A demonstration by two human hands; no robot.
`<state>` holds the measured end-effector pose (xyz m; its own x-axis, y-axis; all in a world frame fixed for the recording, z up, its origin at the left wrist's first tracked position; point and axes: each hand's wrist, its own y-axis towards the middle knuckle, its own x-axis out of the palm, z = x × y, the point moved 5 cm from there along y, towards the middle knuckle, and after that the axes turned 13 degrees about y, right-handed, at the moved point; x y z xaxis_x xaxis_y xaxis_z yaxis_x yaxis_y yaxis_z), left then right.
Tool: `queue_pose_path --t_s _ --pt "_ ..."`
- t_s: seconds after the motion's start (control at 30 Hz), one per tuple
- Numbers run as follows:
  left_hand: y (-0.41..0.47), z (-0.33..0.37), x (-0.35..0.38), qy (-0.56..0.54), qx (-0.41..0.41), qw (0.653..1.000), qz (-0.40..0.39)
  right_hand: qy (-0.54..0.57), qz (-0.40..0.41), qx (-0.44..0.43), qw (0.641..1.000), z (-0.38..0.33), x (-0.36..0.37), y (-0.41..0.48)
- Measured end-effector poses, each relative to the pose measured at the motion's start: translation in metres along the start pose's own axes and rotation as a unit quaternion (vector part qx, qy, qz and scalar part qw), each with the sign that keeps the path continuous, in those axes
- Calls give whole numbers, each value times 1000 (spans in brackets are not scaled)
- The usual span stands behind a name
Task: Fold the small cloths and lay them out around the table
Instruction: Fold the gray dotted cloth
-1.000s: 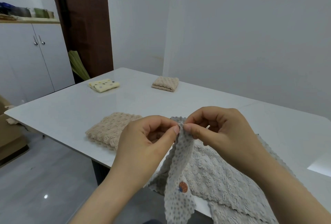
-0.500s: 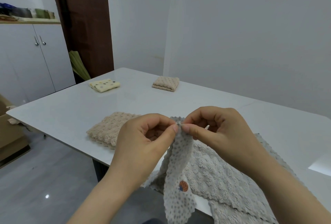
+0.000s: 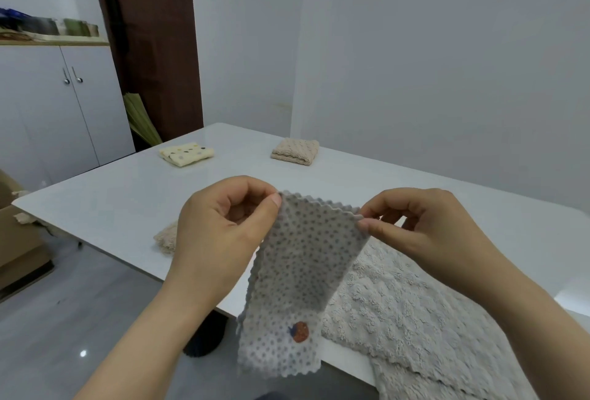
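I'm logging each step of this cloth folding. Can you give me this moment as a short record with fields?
left hand: pinches the top left corner of the dotted grey cloth
right hand: pinches its top right corner
held cloth: hangs spread between the hands, not yet folded; orange mark near its lower end
far end of table: folded yellow cloth and folded beige cloth, apart
near left: nearer beige cloth, mostly hidden behind the left hand
near right: fluffy grey cloths lying flat
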<state>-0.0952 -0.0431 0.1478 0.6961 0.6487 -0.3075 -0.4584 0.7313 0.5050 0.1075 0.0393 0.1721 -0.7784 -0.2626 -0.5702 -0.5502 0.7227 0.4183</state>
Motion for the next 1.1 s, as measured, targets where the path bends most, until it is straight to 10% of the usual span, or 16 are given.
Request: queue_pose_path --t_s 0.63,1.1 --pt "3 10 2 -2 39 999 18 -175 3 -45 984 -15 -7 11" --pt "-1 15 7 25 50 998 -6 -53 -16 -16 998 -21 -5 0"
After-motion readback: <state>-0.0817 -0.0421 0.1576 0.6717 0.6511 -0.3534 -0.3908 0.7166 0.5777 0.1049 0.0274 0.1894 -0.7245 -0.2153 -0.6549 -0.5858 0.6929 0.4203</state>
